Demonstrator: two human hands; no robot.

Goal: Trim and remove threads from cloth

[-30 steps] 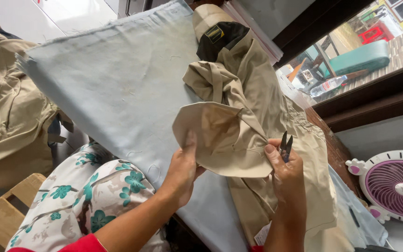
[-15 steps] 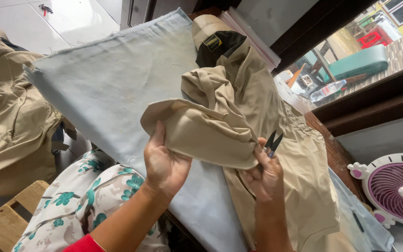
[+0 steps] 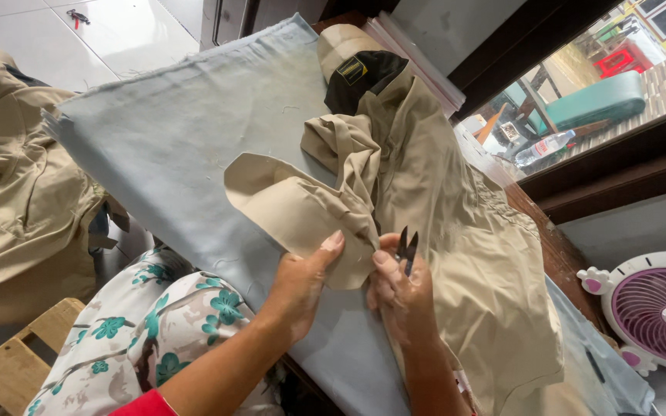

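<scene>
A beige garment [image 3: 441, 208] lies crumpled on a table covered in pale blue cloth [image 3: 171, 139]. One flat part of it, a sleeve or flap [image 3: 294, 212], sticks out to the left. My left hand [image 3: 302, 281] pinches the lower edge of that flap between thumb and fingers. My right hand [image 3: 398, 289] sits just beside it, gripping small black thread snips [image 3: 406, 245] with the blades pointing up against the fabric. A black patch with a yellow label [image 3: 360, 73] shows at the garment's top.
A pile of beige garments [image 3: 17, 177] lies at the left. A white and pink fan [image 3: 657, 308] stands at the lower right. A wooden stool corner [image 3: 17, 362] is at bottom left. A window ledge with a bottle [image 3: 545, 146] runs along the right.
The flap has been turned and spread out to the left. My left hand moved right along its lower edge, close to my right hand, which stays on the snips.
</scene>
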